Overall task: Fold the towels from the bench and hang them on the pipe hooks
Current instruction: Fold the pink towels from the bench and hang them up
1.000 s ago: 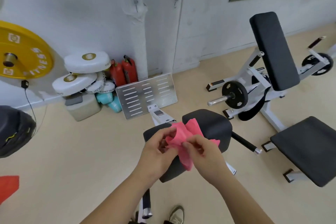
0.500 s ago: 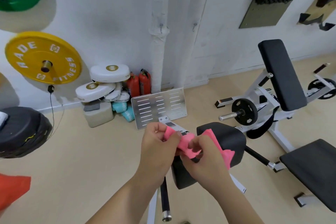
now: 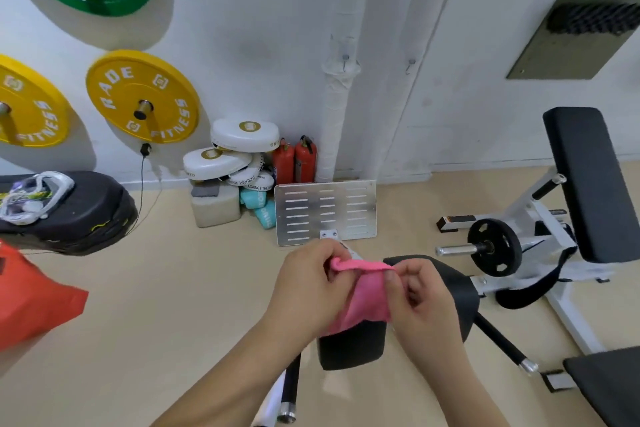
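Above the black padded seat we hold the pink towel in both hands; our left hand pinches one end of its top edge and our right hand pinches the other, so each is clamped on the cloth with the fold drawn taut between them and the rest hanging down; we judge this grip keeps the fold neat and gives an edge to catch on a hook. Ahead stands the white wrapped pipe with a small hook on it, and a second hook sits on the wall just to its right; both are bare, so hanging is not yet done. As for containers, a pale plastic tub stands against the wall under white pads; its contents we cannot tell; two red fire extinguishers stand beside it.
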### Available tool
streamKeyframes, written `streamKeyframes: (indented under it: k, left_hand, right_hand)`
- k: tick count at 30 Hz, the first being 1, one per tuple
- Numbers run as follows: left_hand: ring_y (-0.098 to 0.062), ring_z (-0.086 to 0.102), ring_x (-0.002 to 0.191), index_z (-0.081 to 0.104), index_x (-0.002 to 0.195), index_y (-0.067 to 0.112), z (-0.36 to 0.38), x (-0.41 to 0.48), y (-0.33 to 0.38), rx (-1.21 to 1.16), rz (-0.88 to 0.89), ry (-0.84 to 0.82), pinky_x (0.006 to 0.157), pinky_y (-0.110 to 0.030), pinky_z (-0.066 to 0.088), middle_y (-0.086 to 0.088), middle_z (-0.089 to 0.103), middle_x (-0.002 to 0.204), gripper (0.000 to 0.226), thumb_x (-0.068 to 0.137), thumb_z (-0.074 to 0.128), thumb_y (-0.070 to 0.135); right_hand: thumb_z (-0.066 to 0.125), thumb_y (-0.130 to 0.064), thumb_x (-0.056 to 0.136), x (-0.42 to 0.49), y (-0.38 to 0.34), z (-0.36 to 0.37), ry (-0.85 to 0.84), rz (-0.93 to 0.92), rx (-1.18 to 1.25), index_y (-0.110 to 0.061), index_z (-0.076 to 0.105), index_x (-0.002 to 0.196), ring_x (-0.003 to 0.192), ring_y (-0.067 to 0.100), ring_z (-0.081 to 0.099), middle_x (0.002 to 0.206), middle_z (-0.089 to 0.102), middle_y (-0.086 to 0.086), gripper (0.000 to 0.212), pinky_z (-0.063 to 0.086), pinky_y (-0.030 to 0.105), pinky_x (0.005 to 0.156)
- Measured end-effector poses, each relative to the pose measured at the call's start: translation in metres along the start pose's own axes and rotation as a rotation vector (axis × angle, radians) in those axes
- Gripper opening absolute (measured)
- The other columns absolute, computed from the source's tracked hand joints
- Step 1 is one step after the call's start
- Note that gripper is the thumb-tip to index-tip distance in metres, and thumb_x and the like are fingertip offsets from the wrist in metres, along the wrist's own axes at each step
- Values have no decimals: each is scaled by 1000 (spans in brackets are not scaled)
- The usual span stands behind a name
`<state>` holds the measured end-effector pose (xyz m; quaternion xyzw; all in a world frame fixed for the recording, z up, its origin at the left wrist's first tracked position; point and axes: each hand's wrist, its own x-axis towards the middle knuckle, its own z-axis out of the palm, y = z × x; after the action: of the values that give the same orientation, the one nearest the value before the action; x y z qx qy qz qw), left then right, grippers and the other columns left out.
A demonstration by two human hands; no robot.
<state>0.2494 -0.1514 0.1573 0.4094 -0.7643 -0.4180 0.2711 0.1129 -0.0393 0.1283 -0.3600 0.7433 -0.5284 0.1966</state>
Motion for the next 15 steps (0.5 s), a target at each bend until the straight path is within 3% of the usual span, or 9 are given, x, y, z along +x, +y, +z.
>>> streamKeyframes:
  k: [4, 6, 8, 11, 12, 15]
  left_hand:
    - [-12, 59, 68, 65, 75, 24, 45, -5, 25, -52, 47, 96, 62, -24, 46, 8, 65, 71, 16, 91, 68, 24]
    - [-14, 57, 68, 65, 78, 23, 67, -8, 40, -70, 7, 154, 62, -26, 44, 4, 63, 72, 18, 94, 66, 27]
    - [-10, 57, 76, 66, 78, 24, 85, -10, 51, -39, -10, 232, 66, -22, 43, 7, 60, 80, 18, 94, 66, 32]
    - [-6, 57, 90, 64, 75, 20, 95, -10, 64, 82, 84, 297, 78, -19, 44, 10, 56, 91, 25, 91, 68, 39]
    - [-7, 57, 85, 63, 74, 18, 98, -12, 69, 52, 97, 256, 78, -23, 46, 10, 59, 87, 27, 92, 68, 38]
    - [-9, 53, 62, 63, 76, 19, 116, -22, 95, -138, 14, 18, 64, -34, 48, 7, 59, 64, 24, 91, 70, 37]
  right_hand:
    - [72, -37, 92, 15, 28, -60, -330, 57, -22, -33, 65, 83, 56, 13, 48, 67, 59, 5, 12, 41, 31, 54]
    - [73, -43, 90, 22, 46, -90, -442, 98, -88, -21, 61, 74, 56, 14, 49, 64, 53, -2, 30, 47, 40, 52]
    - [75, -35, 91, 25, 57, -119, -494, 184, -54, -14, 60, 71, 57, 27, 58, 65, 54, 7, 33, 59, 51, 56]
    - [80, -20, 89, 27, 63, -151, -530, 273, 88, -2, 63, 87, 68, 49, 68, 81, 62, 31, 25, 60, 64, 65]
    - [82, -19, 87, 29, 58, -157, -545, 240, 111, -4, 65, 95, 72, 46, 69, 86, 65, 27, 24, 61, 62, 68]
    - [83, -29, 81, 42, 36, -162, -605, 36, 88, -34, 68, 117, 94, 25, 72, 103, 76, -4, 40, 61, 42, 85]
